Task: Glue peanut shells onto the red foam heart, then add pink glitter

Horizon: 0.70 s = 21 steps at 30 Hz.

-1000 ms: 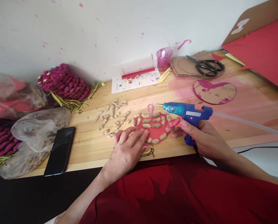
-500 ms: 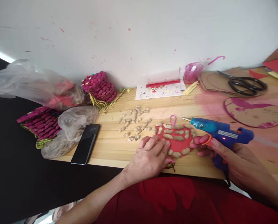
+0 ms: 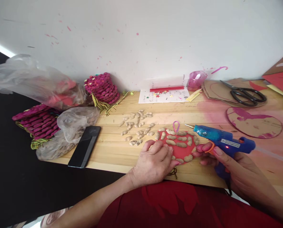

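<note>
Left hand: it lies over the left edge of the red piece, fingers bent and close together; whether they pinch something, one cannot tell.
Right hand: it is wrapped around the blue glue gun, whose tip points left, near the pink loop.
Red piece: on the wooden table before the person, with peanuts along its border and in its middle.
Loose peanuts: scattered to its left.

The slender bare left forearm extends in from 7 o'clock, its ungloved left hand palm down, fingers bent together, thumb stretched toward 2 o'clock. At 4 o'clock, beyond the bare right forearm, the ungloved right hand is curled in a grip, thumb toward 10 o'clock.
</note>
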Tool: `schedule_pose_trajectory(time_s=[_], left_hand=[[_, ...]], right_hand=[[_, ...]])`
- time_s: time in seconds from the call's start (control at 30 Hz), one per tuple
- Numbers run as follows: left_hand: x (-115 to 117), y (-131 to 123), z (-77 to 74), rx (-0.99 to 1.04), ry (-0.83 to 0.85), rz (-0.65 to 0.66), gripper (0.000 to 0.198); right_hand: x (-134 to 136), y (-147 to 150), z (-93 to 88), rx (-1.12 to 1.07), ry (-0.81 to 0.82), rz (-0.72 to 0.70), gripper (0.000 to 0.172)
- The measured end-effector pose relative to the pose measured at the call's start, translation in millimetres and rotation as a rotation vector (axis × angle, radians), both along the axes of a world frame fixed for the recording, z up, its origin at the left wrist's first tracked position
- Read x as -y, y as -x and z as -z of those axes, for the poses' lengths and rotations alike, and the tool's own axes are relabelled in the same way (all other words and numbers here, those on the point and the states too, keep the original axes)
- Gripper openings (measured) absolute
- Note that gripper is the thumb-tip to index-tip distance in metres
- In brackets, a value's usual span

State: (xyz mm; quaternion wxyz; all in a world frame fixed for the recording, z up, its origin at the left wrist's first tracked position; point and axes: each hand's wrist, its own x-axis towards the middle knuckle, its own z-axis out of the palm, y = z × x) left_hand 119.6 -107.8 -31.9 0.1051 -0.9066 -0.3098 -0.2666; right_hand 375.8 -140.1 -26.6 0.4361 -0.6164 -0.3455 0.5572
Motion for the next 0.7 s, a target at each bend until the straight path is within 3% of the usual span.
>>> schedule_pose_trajectory(time_s=[0.7], left_hand=[[3.3, -1.1, 1.1, 0.000, -0.049, -0.049, 0.038]], right_hand=[[2.0, -7.9, 6.4, 0.019, 0.031, -0.012, 0.044]])
